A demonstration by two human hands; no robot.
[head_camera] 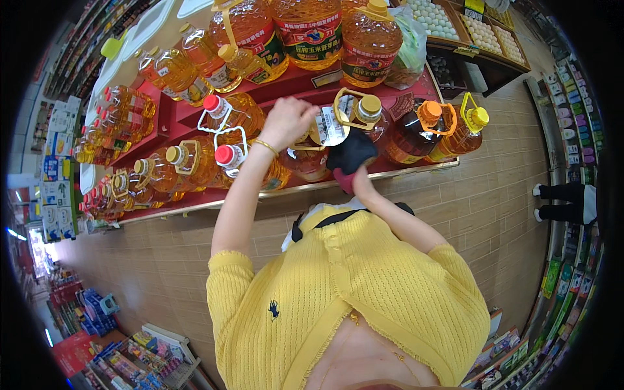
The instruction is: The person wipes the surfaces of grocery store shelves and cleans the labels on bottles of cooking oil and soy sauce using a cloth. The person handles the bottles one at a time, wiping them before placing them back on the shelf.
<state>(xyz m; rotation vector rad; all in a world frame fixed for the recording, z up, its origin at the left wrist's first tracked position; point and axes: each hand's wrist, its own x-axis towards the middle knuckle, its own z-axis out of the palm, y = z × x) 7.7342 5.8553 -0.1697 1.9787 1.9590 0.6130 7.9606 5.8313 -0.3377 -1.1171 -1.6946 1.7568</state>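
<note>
My left hand (291, 122), with a gold bangle at the wrist, is closed over the top of a large cooking oil bottle (307, 163); its fingertips are partly hidden. A round printed tag (331, 127) stands beside that bottle's cap. My right hand is covered by a black cloth (353, 150) with a dark pink edge (344, 180), pressed between this bottle and a gold-capped bottle (375, 119). How the fingers lie under the cloth is hidden. Left of my left forearm stand two bottles with red caps (224, 155) and white handles.
A dark orange-capped bottle (414, 131) and a yellow-capped one (460, 129) stand on the red stepped shelf (426, 92). Larger oil bottles (308, 34) fill the upper step. Egg crates (480, 31) are beyond. A person (560, 202) stands by the right shelves.
</note>
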